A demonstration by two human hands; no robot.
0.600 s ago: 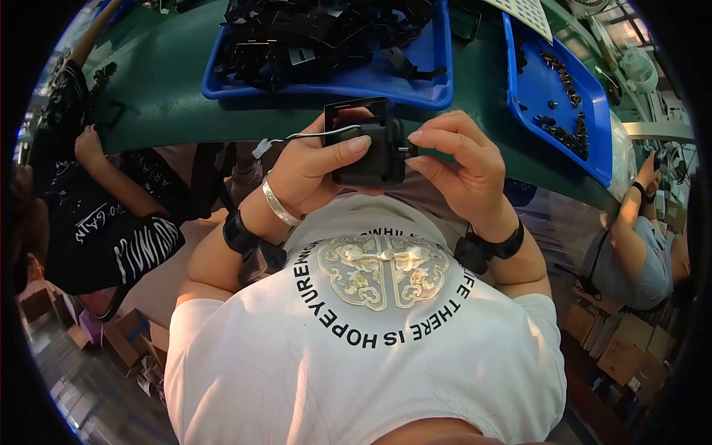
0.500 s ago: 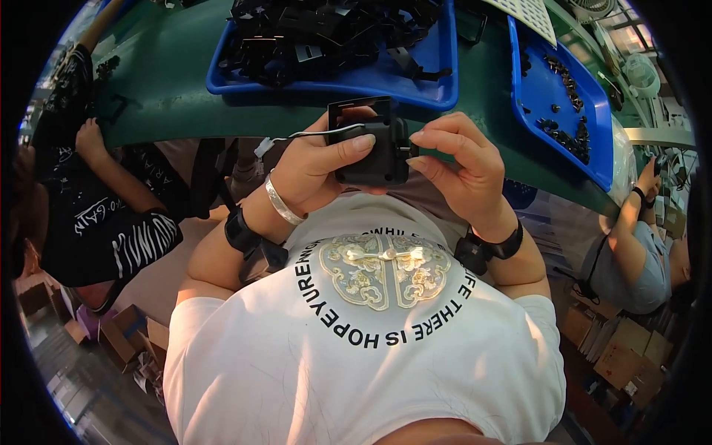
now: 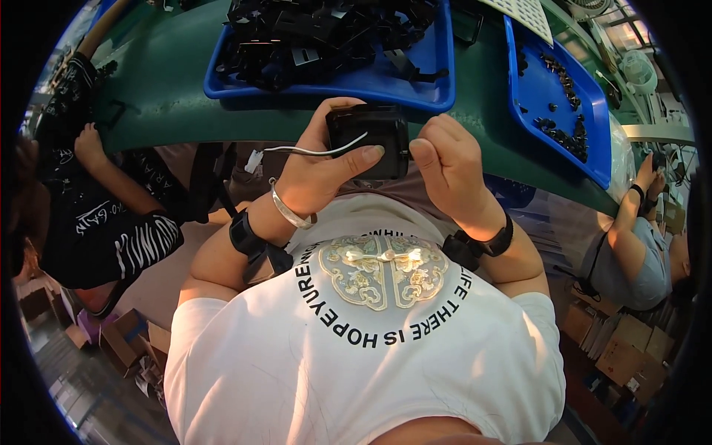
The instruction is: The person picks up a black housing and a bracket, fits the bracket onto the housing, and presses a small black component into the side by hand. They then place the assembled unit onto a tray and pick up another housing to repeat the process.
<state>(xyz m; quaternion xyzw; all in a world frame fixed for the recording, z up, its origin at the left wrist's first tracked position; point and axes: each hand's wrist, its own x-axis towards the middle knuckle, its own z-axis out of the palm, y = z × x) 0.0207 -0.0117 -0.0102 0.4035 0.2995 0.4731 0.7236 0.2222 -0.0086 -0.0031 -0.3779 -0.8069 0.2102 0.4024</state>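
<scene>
A black plastic case point(image 3: 391, 143) with a squarish, boxy shape is held over my lap, just short of the table edge. My left hand point(image 3: 317, 176) is closed around its left side, thumb pressed on the near face and fingers behind. From the case a thin white cable point(image 3: 297, 151) runs left across that hand to a small white connector point(image 3: 254, 161). Beside the case's right side, my right hand point(image 3: 454, 169) has its fingers curled in with the thumb against them. Whatever those fingers might hold is hidden.
On the green table point(image 3: 159, 107) sits a blue tray point(image 3: 415, 93) heaped with black parts. Another blue tray point(image 3: 545, 99) at the right holds small black pieces. Co-workers are at both sides, one with a hand point(image 3: 90, 145) at the table edge. Cardboard boxes point(image 3: 630, 352) stand lower right.
The case has turned in my left hand, showing more of its face. My right fingers, spread at its right edge before, have curled in and drawn slightly away. The cable's connector has dropped a little.
</scene>
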